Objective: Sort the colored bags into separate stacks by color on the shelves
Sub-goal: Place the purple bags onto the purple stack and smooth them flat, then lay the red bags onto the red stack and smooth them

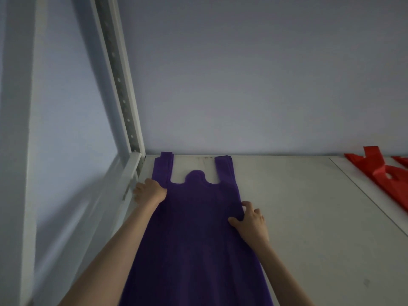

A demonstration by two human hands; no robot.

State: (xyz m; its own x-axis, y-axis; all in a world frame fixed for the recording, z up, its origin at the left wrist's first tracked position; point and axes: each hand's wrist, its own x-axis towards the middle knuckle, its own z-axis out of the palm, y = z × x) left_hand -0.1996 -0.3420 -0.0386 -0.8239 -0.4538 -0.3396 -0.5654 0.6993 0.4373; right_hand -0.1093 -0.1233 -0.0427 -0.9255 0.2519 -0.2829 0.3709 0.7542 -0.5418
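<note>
I can read no writing or label on anything here. Both my forearms reach forward and up onto the white shelf (pixel 287 217). My left hand (pixel 150 192) sits at the left edge of the purple bags (pixel 194 228), just below the left handle strap; its fingers curl over that edge, though I cannot tell whether they actually pinch the fabric. My right hand (pixel 250 221) lies on the right edge of the same bags, thumb on the purple cloth and fingers bent, fingertips touching the border where fabric meets shelf.

The purple bags lie flat on the shelf as a stack, handles pointing toward the back wall (pixel 242 85), with layered edges showing at the two straps and a rounded tab between them. The stack sits at the shelf's left end, close to the white perforated upright post (pixel 123 96). Well apart, at the far right, lie red bags (pixel 379 171), also on the shelf, partly cut off by the view's edge.
</note>
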